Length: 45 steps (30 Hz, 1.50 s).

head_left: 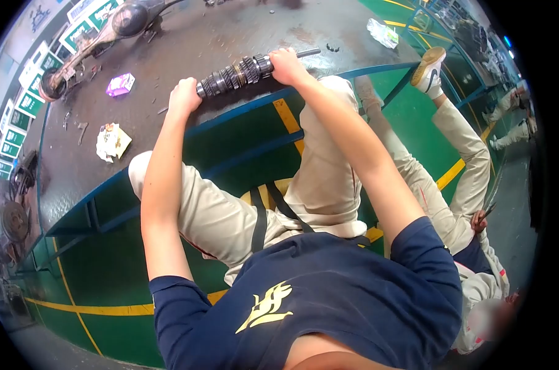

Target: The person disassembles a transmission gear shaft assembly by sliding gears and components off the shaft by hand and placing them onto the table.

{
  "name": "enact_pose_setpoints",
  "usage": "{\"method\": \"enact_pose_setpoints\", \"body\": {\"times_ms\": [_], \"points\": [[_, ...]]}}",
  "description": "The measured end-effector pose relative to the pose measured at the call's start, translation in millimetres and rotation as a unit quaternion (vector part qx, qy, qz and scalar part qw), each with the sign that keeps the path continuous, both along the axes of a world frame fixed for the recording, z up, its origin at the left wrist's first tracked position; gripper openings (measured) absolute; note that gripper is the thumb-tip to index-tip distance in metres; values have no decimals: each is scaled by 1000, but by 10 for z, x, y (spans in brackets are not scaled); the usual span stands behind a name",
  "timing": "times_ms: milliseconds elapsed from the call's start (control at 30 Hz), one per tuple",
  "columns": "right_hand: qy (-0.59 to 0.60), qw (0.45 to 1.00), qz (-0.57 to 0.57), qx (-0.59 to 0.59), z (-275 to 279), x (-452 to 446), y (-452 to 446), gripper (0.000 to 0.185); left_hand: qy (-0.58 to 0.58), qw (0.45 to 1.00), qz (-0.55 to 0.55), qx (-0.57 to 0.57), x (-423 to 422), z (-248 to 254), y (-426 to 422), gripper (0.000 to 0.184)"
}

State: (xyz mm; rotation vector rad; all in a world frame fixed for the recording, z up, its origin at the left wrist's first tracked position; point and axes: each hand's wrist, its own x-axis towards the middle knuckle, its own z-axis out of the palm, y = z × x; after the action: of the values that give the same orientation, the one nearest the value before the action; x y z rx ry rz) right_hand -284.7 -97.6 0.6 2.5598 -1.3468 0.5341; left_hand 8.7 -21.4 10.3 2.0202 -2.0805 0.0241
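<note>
A gearbox shaft [235, 76] carrying several toothed gears lies near the front edge of the workbench [187, 37], slanting up to the right. My left hand [185, 97] is closed around its left end. Toward the other end, my right hand [287, 66] wraps the shaft, and a thin bare rod end sticks out past the fingers. The fingertips of both hands are partly hidden. Whether the shaft rests on the bench or is lifted slightly, I cannot tell. Just beyond the rod end is a small dark curved piece [333, 47].
A purple box [120, 84] and a crumpled wrapper [113, 142] lie left on the bench. A rusty axle housing [94, 46] stretches across its far left. Another plastic wrapper [382, 33] lies at the right. A person [470, 154] in light trousers sits close on my right.
</note>
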Motion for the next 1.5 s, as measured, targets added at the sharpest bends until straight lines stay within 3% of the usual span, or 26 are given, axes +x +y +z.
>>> {"method": "enact_pose_setpoints", "body": {"times_ms": [1500], "points": [[-28,998,14,-50,-150,-43,-29,14,0,1000,21,-8,-82,48,115,15]]}}
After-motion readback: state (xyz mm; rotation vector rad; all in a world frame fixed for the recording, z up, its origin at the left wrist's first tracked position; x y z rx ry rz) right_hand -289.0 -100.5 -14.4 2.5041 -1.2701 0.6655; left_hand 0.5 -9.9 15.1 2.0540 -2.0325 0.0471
